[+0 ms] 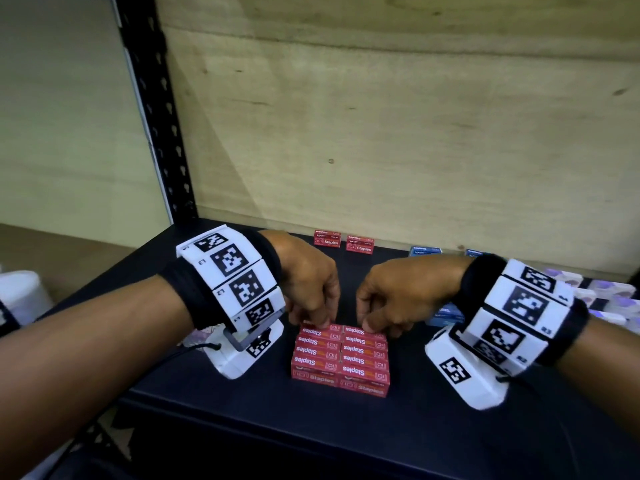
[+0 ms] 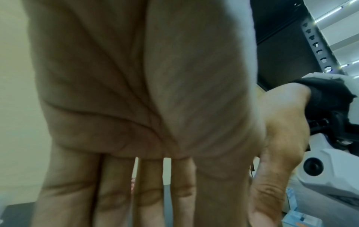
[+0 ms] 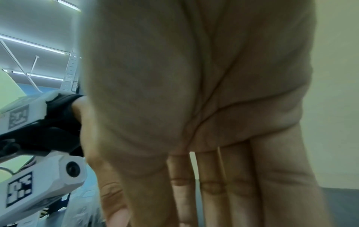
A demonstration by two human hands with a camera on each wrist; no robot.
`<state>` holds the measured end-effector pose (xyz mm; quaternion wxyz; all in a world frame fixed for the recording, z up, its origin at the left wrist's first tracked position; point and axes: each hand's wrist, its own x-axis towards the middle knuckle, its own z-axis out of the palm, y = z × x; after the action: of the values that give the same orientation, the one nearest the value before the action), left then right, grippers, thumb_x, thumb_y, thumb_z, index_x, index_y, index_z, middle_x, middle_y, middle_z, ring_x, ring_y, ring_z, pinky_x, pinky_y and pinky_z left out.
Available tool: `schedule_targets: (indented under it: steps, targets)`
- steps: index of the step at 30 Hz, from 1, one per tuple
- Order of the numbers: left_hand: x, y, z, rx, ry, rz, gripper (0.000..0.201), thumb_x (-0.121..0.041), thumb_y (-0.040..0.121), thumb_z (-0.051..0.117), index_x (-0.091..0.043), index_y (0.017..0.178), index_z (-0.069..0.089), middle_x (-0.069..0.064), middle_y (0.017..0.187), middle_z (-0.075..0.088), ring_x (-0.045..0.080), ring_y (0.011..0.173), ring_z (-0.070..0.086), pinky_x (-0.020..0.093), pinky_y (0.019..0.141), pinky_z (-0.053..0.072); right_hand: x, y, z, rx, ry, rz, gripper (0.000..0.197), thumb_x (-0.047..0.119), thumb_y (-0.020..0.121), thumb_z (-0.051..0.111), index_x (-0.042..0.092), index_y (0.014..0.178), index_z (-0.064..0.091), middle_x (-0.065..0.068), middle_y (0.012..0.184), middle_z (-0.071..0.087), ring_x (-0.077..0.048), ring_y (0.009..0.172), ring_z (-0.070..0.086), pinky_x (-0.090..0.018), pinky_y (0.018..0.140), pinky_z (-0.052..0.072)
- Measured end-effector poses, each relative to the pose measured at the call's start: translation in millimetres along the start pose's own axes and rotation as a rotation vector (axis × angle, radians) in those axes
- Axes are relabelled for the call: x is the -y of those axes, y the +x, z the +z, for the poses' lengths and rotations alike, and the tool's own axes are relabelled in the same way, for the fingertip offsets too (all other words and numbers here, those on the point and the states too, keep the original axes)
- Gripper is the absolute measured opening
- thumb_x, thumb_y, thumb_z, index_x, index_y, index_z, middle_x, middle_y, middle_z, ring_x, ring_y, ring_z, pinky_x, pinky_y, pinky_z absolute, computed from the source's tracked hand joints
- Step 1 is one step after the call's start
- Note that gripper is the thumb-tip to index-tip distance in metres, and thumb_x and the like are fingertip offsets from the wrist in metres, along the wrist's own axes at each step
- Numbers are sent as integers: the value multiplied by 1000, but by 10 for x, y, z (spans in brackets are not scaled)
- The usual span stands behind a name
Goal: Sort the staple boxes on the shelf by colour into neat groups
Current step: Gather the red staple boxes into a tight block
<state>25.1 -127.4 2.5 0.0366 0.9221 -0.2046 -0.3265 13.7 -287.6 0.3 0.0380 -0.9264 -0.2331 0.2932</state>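
Red staple boxes (image 1: 341, 355), flat in a tight two-column, five-row block near the black shelf's (image 1: 311, 431) front edge

Bare black shelf (image 1: 242, 427) in front of the staple-box block (image 1: 341, 358); blue boxes (image 1: 446, 315) close on its right

We are in a stockroom: slotted rack post (image 1: 162, 133) left of our left grip (image 1: 304, 275), plywood back (image 1: 381, 133), shelf (image 1: 346, 427) of staple boxes (image 1: 341, 355).
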Motion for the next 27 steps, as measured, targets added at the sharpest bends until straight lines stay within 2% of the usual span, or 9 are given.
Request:
schedule_targets:
  steps: [3, 6, 9, 11, 15, 17, 19, 22, 27]
  targets:
    - [3, -14, -133, -82, 44, -10, 24, -32, 92, 66, -25, 115, 67, 4, 94, 75, 15, 83, 70, 29, 81, 56, -70, 17, -169, -83, -17, 36, 16, 35, 95, 62, 23, 101, 70, -3, 84, 76, -13, 67, 67, -27, 72, 56]
    - [20, 1, -340, -194, 96, -44, 23, -37, 91, 66, -27, 111, 69, -1, 82, 74, 14, 85, 69, 33, 89, 53, -210, 74, -376, -213, -77, 85, 21, 41, 93, 61, 23, 98, 70, 1, 80, 75, -18, 78, 72, -31, 78, 55]
    - [64, 116, -542, -322, 170, -67, 18, -34, 92, 65, -21, 105, 68, -13, 63, 60, 5, 71, 59, 28, 81, 48, -366, 187, -536, -308, -124, 152, 20, 42, 92, 62, 24, 98, 69, 4, 78, 73, -15, 82, 70, -28, 76, 51]
    - [120, 226, -647, -372, 210, -76, 17, -33, 93, 65, -20, 104, 68, -16, 61, 53, 1, 64, 51, 27, 76, 43, -443, 275, -599, -324, -126, 194, 20, 40, 92, 65, 23, 101, 69, 7, 76, 70, -15, 83, 68, -29, 78, 51]
    - [319, 496, -828, -394, 233, -102, 18, -24, 93, 65, -18, 108, 72, -15, 66, 59, 4, 64, 56, 24, 64, 46, -540, 507, -707, -321, -146, 260, 24, 35, 91, 68, 18, 109, 69, 8, 82, 64, -16, 84, 61, -29, 79, 48]
    - [436, 641, -890, -421, 259, -116, 20, -22, 93, 65, -14, 110, 71, -9, 84, 65, 10, 72, 59, 24, 67, 47, -577, 652, -755, -323, -158, 283, 28, 35, 90, 70, 18, 112, 68, 4, 93, 66, -20, 91, 62, -32, 83, 50]
    - [567, 803, -926, -441, 279, -120, 20, -21, 92, 66, -12, 110, 69, -3, 94, 62, 14, 78, 55, 23, 61, 43, -601, 809, -791, -318, -180, 300, 28, 34, 89, 70, 17, 111, 69, 1, 101, 69, -23, 95, 65, -36, 86, 54]
    - [708, 1005, -972, -415, 318, -113, 9, -18, 92, 64, -14, 100, 65, 1, 83, 55, 15, 68, 48, 16, 46, 34, -628, 1036, -810, -299, -238, 319, 30, 33, 86, 72, 15, 111, 70, -4, 107, 70, -25, 96, 67, -38, 86, 56]
    - [758, 1192, -1014, -394, 344, -97, 30, -33, 79, 75, -13, 101, 73, 4, 95, 70, 22, 75, 62, 25, 64, 44, -657, 1294, -846, -259, -306, 318, 27, 26, 85, 72, 14, 110, 71, -4, 107, 71, -24, 92, 68, -31, 75, 55]
